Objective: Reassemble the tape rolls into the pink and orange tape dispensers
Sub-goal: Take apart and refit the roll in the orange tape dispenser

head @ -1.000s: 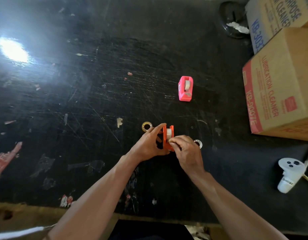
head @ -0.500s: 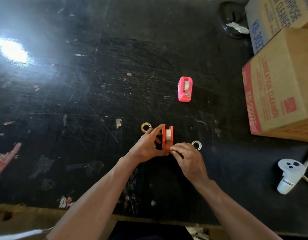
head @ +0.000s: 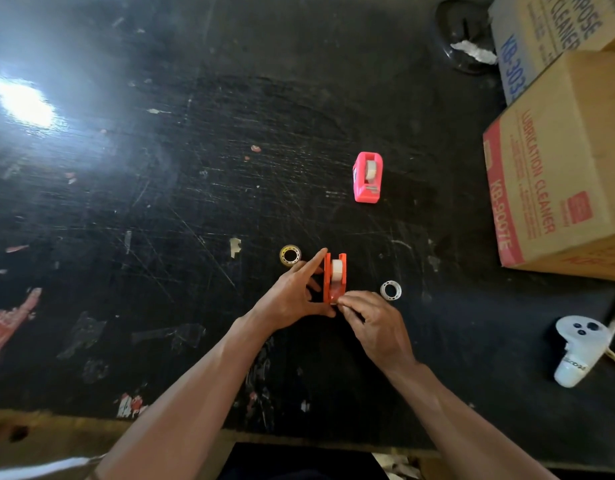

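An orange tape dispenser stands on the black table with a white tape roll seated in it. My left hand grips its left side, forefinger along the top edge. My right hand pinches at the dispenser's near end, on the tape strip by the cutter. Farther back stands the pink tape dispenser, with a tape roll inside it. A yellow-cored tape roll lies just left of the orange dispenser. A white ring-shaped core lies to its right.
Two cardboard boxes fill the right side of the table. A white handheld controller lies near the front right. A black dish with a white scrap sits at the back. The table's front edge runs below my forearms.
My right hand has slid from over the tape roll down to the dispenser's near end. The left hand keeps its hold. The roll now shows in the dispenser.
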